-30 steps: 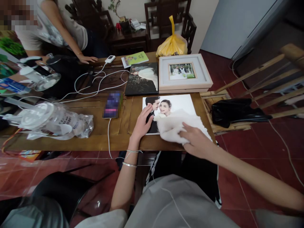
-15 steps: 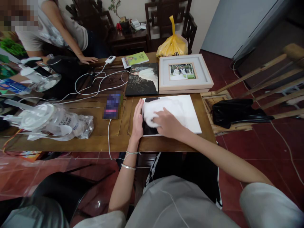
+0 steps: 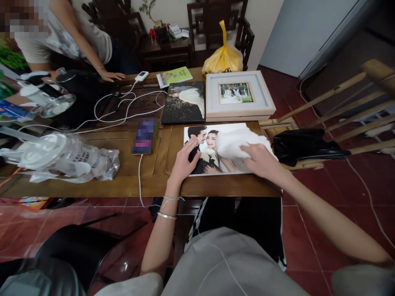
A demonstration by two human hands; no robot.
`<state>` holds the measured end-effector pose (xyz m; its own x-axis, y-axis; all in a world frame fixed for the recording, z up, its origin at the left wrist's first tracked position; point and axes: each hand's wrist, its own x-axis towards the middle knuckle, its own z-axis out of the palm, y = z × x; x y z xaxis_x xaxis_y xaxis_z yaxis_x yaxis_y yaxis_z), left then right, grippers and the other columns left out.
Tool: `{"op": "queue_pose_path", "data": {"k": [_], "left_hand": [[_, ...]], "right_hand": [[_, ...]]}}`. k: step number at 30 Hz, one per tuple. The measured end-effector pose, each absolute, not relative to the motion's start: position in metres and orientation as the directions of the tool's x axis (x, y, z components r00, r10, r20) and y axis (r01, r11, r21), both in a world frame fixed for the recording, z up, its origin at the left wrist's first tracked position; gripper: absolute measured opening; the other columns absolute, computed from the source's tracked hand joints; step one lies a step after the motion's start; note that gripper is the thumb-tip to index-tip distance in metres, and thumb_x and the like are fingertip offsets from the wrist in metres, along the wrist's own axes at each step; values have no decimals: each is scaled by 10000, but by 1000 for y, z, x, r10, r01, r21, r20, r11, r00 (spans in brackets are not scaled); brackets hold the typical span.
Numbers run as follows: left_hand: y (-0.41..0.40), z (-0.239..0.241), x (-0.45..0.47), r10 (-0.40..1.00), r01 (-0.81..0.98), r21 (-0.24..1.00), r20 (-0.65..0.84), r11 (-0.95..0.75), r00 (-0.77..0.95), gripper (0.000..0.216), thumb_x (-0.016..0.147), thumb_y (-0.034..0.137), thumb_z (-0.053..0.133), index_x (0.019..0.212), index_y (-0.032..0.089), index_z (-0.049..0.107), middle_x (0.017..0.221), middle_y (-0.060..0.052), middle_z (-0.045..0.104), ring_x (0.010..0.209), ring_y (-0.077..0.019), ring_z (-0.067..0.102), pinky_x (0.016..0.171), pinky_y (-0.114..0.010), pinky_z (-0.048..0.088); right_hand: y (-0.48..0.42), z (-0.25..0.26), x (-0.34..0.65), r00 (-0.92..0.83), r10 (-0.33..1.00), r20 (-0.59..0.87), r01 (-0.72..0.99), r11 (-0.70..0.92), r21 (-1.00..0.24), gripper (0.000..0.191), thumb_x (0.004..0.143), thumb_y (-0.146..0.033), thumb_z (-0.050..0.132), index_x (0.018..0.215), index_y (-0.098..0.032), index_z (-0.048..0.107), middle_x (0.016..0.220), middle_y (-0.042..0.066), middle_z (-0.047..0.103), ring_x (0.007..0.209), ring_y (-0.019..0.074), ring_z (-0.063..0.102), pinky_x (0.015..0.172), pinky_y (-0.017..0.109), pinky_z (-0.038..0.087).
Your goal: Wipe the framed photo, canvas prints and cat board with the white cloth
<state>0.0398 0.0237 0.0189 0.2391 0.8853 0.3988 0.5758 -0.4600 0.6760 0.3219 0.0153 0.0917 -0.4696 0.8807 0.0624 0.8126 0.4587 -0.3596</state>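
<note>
A wedding photo panel (image 3: 212, 166) lies flat near the front edge of the wooden table (image 3: 166, 187), showing a couple and a bouquet. My left hand (image 3: 184, 161) rests on its left side, fingers stretched out and holding nothing. My right hand (image 3: 262, 158) is closed on a fluffy white cloth (image 3: 236, 142), which covers the right part of the picture and reaches past its right edge. Behind the panel lie a dark photo album (image 3: 185, 102) and a light wooden picture frame (image 3: 240, 107) with a small photo in it.
To the left are a phone (image 3: 144, 137) on a white cable and a plastic-wrapped lidded cup (image 3: 52, 150). A yellow bag (image 3: 224, 59) and a green booklet (image 3: 175, 76) stand at the back. Another person's hand (image 3: 112, 76) touches the far edge. A bamboo chair (image 3: 333, 92) is at right.
My right hand has swept the white cloth rightward across the panel, uncovering the couple's faces. My left hand has shifted from the panel's left edge onto its surface.
</note>
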Motion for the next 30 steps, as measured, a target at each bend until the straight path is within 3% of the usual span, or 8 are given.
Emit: {"op": "queue_pose_path", "data": {"k": [5, 10, 14, 19, 25, 30], "left_hand": [[25, 19, 40, 884, 584, 666, 394, -464, 253, 445, 989, 270, 591, 1424, 179, 611, 1536, -131, 548, 1484, -261, 470, 1252, -541, 375], [27, 14, 38, 880, 575, 671, 408, -469, 243, 425, 965, 298, 635, 1377, 197, 651, 1475, -119, 616, 1436, -277, 533, 1225, -558, 412], [28, 12, 36, 885, 570, 681, 402, -460, 234, 420, 964, 316, 644, 1370, 213, 659, 1464, -112, 627, 1425, -283, 546, 1218, -560, 418], [27, 13, 38, 884, 541, 702, 406, -463, 230, 419, 968, 300, 642, 1381, 226, 649, 1515, -109, 578, 1458, -271, 506, 1234, -570, 388], [26, 16, 39, 888, 541, 707, 400, -456, 226, 406, 968, 288, 643, 1368, 221, 653, 1513, -119, 578, 1465, -278, 496, 1236, -588, 382], [26, 16, 40, 886, 534, 710, 408, -460, 221, 402, 970, 282, 641, 1368, 227, 652, 1514, -115, 579, 1469, -277, 491, 1235, -584, 385]], "right_hand": [[78, 103, 276, -387, 909, 155, 723, 403, -561, 125, 680, -141, 447, 666, -209, 551, 757, 87, 695, 763, 262, 631, 737, 363, 470], [104, 120, 207, -474, 880, 20, 553, 315, -771, 176, 695, -122, 447, 732, -210, 595, 580, 20, 632, 555, 217, 587, 605, 343, 503], [107, 123, 190, -487, 873, -7, 589, 322, -742, 200, 710, -91, 444, 752, -202, 604, 533, 24, 599, 558, 224, 595, 641, 347, 513], [113, 112, 238, -420, 903, 93, 698, 387, -603, 174, 680, -81, 454, 716, -209, 565, 769, 86, 694, 828, 280, 636, 792, 360, 498], [94, 94, 329, -232, 967, 106, 809, 252, -531, 87, 715, -166, 489, 658, -231, 498, 737, 86, 625, 826, 295, 590, 836, 430, 482], [20, 80, 361, -380, 913, 148, 757, 399, -518, 129, 698, -158, 475, 634, -269, 463, 659, 44, 603, 778, 308, 630, 937, 503, 492]]}}
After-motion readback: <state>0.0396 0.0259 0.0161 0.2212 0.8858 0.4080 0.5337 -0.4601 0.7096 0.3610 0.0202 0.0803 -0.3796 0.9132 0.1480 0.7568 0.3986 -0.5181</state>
